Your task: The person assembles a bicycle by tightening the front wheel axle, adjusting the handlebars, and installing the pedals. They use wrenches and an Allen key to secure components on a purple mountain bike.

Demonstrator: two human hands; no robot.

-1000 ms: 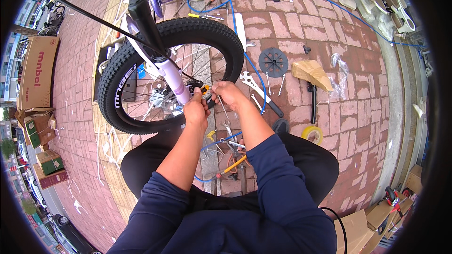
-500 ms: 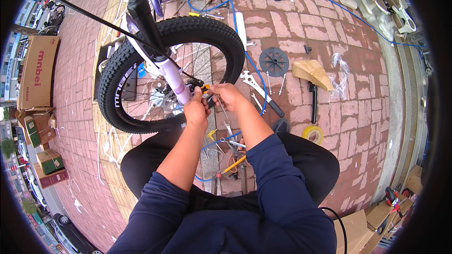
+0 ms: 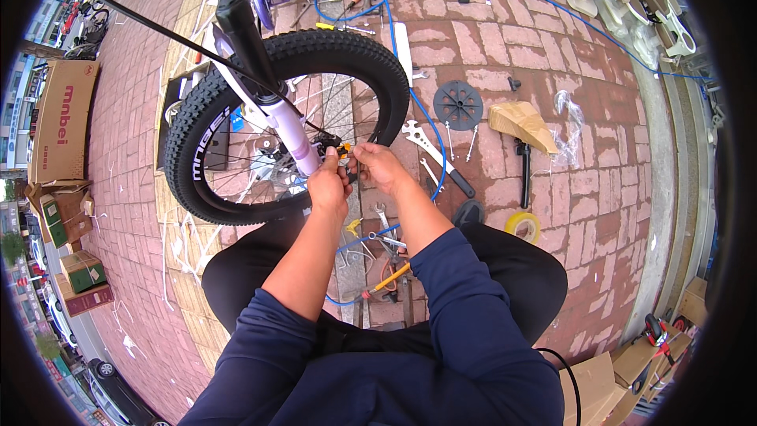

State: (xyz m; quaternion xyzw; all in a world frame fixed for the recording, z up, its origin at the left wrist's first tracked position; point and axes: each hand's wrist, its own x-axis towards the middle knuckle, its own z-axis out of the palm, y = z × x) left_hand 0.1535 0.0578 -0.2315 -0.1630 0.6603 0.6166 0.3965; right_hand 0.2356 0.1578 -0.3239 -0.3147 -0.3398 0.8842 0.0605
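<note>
L grip [image 3: 327,183] & R grip [image 3: 375,166] curled by orange pc [image 3: 344,149] nr bike wheel [image 3: 185,142]; can't tell what's held.

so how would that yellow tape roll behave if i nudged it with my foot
The tape roll looks to lie flat, so a nudge would probably slide it rather than roll it. Its round outline suggests it could roll if stood on edge. The joints in the brick paving might catch it a little.
</note>
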